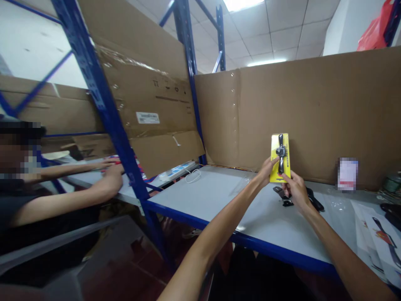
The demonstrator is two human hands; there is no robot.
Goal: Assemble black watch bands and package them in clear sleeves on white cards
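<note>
Upright above the table I hold a yellow card pack (274,172) with a dark two-handled tool on its front, which looks like a spokeshave (281,154). My left hand (267,170) is closed on the pack's left edge, its thumb across the front. At the lower right corner, my right hand (296,190) pinches the card. Black and metal tool parts (278,192) lie on the table beneath the hands, partly hidden by my right hand. A black handle (315,200) sticks out just right of that hand.
Cardboard walls (313,104) enclose the grey table (194,196). A blue rack post (106,108) stands left. Printed sheets (376,234), a small white-and-red pack (347,173) and a jar (393,184) are at right. A power strip (177,170) lies at left; a co-worker's arms (72,200) work beyond.
</note>
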